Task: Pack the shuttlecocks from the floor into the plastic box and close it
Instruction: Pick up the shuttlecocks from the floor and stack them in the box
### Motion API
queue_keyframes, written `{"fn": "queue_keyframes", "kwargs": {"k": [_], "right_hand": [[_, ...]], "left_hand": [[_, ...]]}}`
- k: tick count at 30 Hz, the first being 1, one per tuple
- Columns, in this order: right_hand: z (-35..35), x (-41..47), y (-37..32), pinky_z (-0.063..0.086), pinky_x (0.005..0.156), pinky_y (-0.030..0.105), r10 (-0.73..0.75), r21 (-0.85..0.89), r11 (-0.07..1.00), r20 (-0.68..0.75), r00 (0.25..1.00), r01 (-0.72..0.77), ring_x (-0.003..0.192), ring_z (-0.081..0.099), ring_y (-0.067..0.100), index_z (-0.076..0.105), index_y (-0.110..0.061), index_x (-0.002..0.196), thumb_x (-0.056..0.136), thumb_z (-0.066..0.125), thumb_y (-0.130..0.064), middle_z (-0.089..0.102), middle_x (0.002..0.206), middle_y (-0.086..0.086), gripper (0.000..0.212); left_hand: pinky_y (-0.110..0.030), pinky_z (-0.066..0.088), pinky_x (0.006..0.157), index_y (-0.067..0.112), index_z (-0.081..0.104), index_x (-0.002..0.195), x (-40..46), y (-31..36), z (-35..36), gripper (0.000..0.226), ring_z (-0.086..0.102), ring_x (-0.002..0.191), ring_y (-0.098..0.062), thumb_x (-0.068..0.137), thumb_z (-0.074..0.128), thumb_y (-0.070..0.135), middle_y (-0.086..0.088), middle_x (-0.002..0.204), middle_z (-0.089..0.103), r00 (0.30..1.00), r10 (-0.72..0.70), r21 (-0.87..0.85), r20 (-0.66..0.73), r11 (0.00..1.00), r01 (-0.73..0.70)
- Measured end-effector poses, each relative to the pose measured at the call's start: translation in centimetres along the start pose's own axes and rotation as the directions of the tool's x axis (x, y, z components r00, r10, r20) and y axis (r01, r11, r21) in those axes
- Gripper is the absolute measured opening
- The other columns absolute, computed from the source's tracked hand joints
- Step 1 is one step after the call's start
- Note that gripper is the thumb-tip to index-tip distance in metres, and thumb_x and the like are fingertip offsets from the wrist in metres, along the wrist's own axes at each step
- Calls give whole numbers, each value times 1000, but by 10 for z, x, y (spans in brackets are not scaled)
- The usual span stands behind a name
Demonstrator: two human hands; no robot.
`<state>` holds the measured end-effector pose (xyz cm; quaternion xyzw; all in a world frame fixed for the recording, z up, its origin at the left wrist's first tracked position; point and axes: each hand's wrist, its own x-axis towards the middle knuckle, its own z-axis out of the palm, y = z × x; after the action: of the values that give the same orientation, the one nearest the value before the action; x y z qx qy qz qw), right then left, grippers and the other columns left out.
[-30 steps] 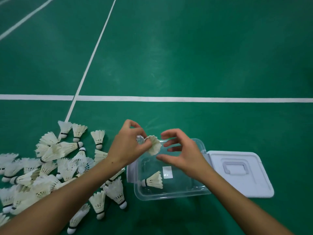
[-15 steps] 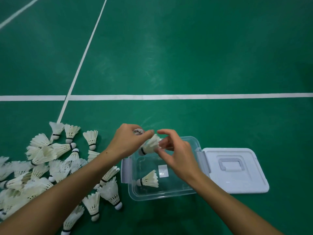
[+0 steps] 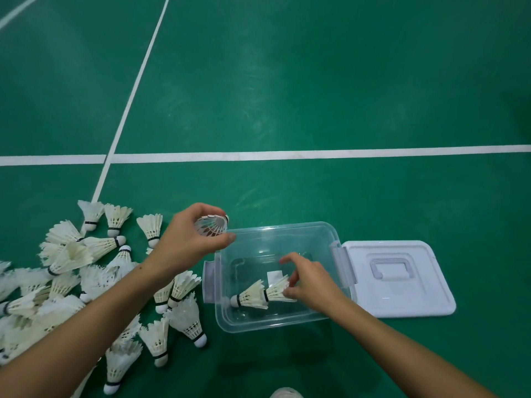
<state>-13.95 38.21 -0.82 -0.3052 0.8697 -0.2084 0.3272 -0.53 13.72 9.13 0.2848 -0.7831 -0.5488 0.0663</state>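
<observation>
A clear plastic box [image 3: 321, 235] stands open on the green floor. Inside it lies one white shuttlecock [image 3: 250, 295], and a second shuttlecock [image 3: 277, 290] is nested into its feathers. My right hand [image 3: 309, 280] is down inside the box with its fingertips pinching that second shuttlecock. Just above the box's left far corner, my left hand [image 3: 186, 239] grips another shuttlecock [image 3: 212, 225], feathers pointing right. A big pile of shuttlecocks [image 3: 86, 282] covers the floor left of the box.
The white lid [image 3: 402, 297] with a recessed handle lies flat on the floor against the box's right side. Grey latches sit on both short ends of the box. White court lines cross the floor beyond. A white rounded object [image 3: 286, 393] shows at the bottom edge.
My right hand took one shuttlecock from my left hand and lowered it into the box, onto the one lying there. My left hand stayed up holding another.
</observation>
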Motion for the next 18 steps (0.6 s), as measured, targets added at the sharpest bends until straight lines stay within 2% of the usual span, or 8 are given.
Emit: {"fn": "queue_keyframes", "kwargs": {"k": [2, 4, 8, 10, 12, 14, 16, 18], "right_hand": [[4, 6, -4, 53, 73, 21, 1, 17, 1000, 54, 999, -2, 84, 67, 7, 53, -29, 142, 81, 89, -16, 71, 92, -6, 72], [8, 10, -8, 56, 77, 25, 8, 37, 999, 106, 994, -12, 83, 67, 8, 52, -27, 143, 79, 90, -14, 70, 91, -6, 75], [14, 18, -10, 48, 68, 19, 15, 62, 998, 152, 988, -25, 80, 63, 5, 52, -24, 142, 76, 93, -18, 66, 91, -8, 78], [14, 21, -8, 48, 69, 18, 28, 94, 995, 159, 987, -43, 81, 63, 6, 53, -24, 143, 75, 95, -20, 65, 92, -8, 80], [13, 21, -6, 50, 73, 21, 39, 128, 990, 185, 982, -63, 84, 64, 8, 50, -26, 145, 75, 96, -24, 65, 95, -7, 84], [7, 16, -6, 52, 78, 24, 39, 149, 986, 199, 979, -70, 89, 67, 9, 48, -28, 148, 75, 95, -29, 68, 98, -7, 87], [-6, 9, -7, 56, 85, 27, 25, 165, 985, 154, 988, -51, 93, 70, 9, 48, -28, 147, 76, 94, -35, 71, 100, -7, 86], [-23, -1, -11, 60, 90, 35, 4, 224, 974, 60, 998, -17, 95, 72, 11, 52, -29, 142, 77, 93, -37, 71, 105, -6, 78]], "left_hand": [[-33, 58, 92, 31, 71, 113, 2, -5, 1, 37, 70, 99, -1, 81, 90, 29, 9, 120, 68, 998, 53, 117, -27, 992, -49], [-34, 52, 99, 34, 71, 115, 1, -4, 3, 36, 59, 110, 5, 82, 86, 30, 8, 119, 63, 990, 133, 233, -51, 965, -117], [-34, 62, 74, 28, 59, 121, -2, -5, 7, 48, 70, 88, -6, 81, 85, 25, 10, 106, 67, 969, 234, 241, -83, 948, -209], [-27, 59, 65, 24, 55, 119, -3, -7, 9, 47, 69, 77, -5, 83, 85, 19, 12, 99, 69, 958, 269, 246, -96, 939, -239], [-13, 48, 58, 21, 60, 115, -5, -7, 14, 36, 61, 68, 1, 87, 82, 18, 16, 92, 66, 936, 340, 295, -88, 906, -302], [-7, 44, 68, 20, 66, 114, -7, -4, 18, 26, 60, 80, 8, 92, 79, 19, 14, 97, 67, 906, 419, 353, -56, 857, -375], [-6, 45, 82, 21, 67, 119, -8, -4, 23, 27, 61, 97, 6, 94, 77, 21, 10, 107, 69, 886, 464, 357, 9, 826, -436], [-11, 51, 84, 23, 64, 125, -9, -3, 30, 36, 64, 96, 2, 92, 79, 26, 12, 112, 68, 882, 463, 320, 89, 825, -465]]}}
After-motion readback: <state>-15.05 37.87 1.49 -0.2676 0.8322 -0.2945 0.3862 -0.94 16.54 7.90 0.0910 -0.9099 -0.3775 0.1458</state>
